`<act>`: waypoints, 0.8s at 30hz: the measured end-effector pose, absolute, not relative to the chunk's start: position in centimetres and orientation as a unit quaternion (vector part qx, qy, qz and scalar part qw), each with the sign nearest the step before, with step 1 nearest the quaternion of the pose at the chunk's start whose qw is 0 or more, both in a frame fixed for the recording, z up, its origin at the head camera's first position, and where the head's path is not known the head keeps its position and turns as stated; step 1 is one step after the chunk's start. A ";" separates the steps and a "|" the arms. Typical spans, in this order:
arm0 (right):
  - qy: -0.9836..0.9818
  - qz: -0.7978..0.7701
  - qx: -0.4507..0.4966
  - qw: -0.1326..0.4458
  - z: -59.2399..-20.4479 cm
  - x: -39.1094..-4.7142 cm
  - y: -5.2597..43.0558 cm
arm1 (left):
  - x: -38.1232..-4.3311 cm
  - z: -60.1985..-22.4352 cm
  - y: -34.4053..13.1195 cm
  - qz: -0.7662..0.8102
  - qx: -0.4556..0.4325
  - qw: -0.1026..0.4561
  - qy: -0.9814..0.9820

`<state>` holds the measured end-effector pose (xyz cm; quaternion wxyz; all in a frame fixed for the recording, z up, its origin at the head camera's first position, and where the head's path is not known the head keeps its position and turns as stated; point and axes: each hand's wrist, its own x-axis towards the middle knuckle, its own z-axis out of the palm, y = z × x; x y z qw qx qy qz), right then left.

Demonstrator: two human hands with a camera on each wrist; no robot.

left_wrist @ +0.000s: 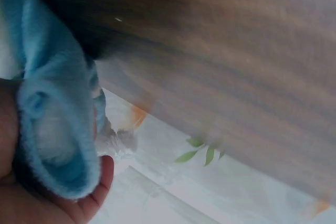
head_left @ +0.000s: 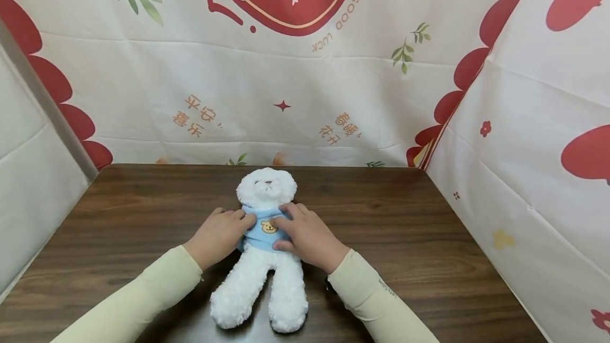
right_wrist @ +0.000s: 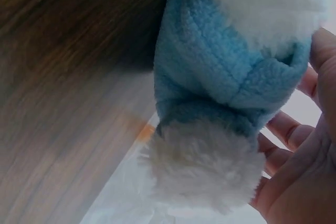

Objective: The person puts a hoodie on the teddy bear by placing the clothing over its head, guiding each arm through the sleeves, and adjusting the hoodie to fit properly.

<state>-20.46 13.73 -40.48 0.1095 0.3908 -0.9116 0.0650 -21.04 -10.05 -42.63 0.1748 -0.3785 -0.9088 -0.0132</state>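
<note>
A white plush teddy bear lies on its back, head toward the far edge. It wears a light blue shirt with a small yellow bear face on the chest. My left hand grips the shirt at the sleeve on the left side. In the left wrist view that sleeve gapes, with white fluff deep inside. On the other side, my right hand rests on the shirt with fingers spread and thumb near the hem. The right wrist view shows the bear's furry arm sticking out of its sleeve.
The bear lies on a dark wood-grain table. Behind it hangs a white cloth printed with red shapes, leaves and lettering. More printed cloth runs along the right side, and a pale panel stands at the left.
</note>
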 end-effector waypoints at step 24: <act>-0.917 0.081 0.375 0.111 -40.7 -20.2 14.4 | -19.0 -42.1 -14.5 -0.066 -0.326 0.251 -0.909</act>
